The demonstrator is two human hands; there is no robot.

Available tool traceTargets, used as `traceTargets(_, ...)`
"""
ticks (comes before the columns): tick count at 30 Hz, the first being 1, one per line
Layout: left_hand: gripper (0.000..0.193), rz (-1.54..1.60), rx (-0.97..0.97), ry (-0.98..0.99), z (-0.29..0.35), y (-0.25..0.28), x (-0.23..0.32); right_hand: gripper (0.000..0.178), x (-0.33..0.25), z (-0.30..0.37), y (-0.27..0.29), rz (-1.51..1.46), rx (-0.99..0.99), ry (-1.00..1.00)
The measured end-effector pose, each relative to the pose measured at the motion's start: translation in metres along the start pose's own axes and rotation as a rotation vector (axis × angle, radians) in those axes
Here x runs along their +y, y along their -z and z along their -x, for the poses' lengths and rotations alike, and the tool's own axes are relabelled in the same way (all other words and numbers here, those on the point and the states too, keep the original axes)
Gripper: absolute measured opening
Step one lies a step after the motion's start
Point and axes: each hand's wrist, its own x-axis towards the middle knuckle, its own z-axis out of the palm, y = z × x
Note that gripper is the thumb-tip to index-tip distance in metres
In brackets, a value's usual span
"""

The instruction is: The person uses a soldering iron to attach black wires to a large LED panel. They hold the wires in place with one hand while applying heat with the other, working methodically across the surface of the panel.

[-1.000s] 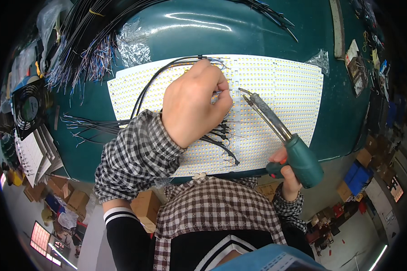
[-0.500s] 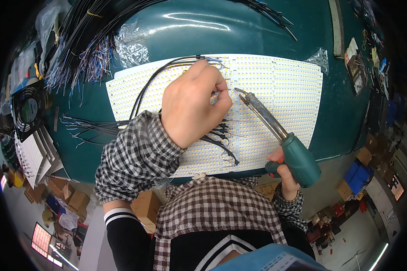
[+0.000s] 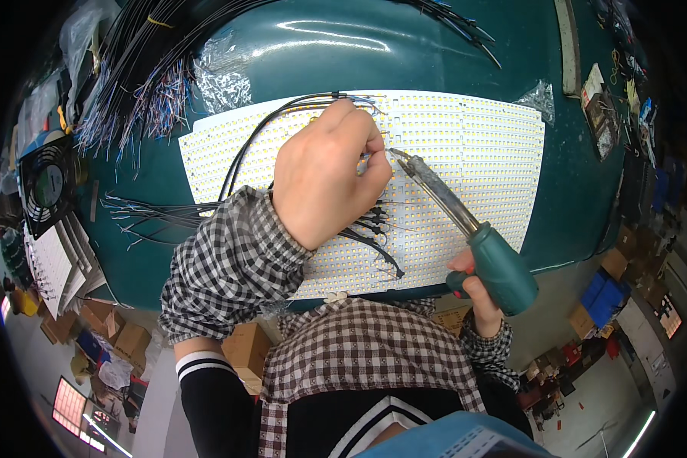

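Observation:
A white LED panel, dotted with rows of small yellow chips, lies under both hands. My left hand rests over its middle, thumb and forefinger pinched on a thin wire, mostly hidden by the fingers. My right hand grips the green handle of a soldering iron from below. The iron's tip slants up and left, close to my left fingertips; whether it touches the panel, I cannot tell. Black cables curve across the panel's left part and pass behind my left hand. More black cables with stripped ends lie beneath my left wrist.
A thick bundle of black cables with blue and white ends lies at the far left. Beside it is crumpled clear plastic. A black fan stands at the left edge, papers below it. Green sheeting covers the table.
The soldering iron has shifted slightly left, its tip now nearer my left fingertips. My left hand has hardly moved.

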Motion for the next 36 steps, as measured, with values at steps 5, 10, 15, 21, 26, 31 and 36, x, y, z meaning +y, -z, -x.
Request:
traceTargets(5,0.016,-0.006,0.000,0.004,0.000,0.000,0.001,0.054,0.001,-0.001,-0.002,-0.034,0.021,-0.008)
traceTargets(10,0.016,-0.013,-0.007,0.008,0.000,0.000,0.001,0.054,0.002,0.000,-0.001,-0.007,0.016,-0.012)
traceTargets(15,0.016,-0.015,-0.005,0.001,0.000,0.001,0.001,0.053,0.005,0.000,0.001,0.041,-0.010,0.012)
traceTargets(21,0.016,-0.009,0.006,-0.004,0.000,0.000,0.000,0.052,0.002,0.001,0.001,0.024,-0.005,0.005)
traceTargets(26,0.016,-0.008,0.002,-0.005,0.000,-0.001,0.000,0.051,0.005,0.001,0.002,-0.033,0.002,0.033)
traceTargets(31,0.015,-0.012,-0.001,-0.006,0.000,-0.001,0.001,0.046,-0.010,0.001,-0.008,-0.131,0.059,-0.064)
traceTargets(36,0.016,-0.098,0.068,-0.064,0.002,0.009,0.010,0.056,-0.016,-0.004,-0.005,-0.115,0.030,-0.026)
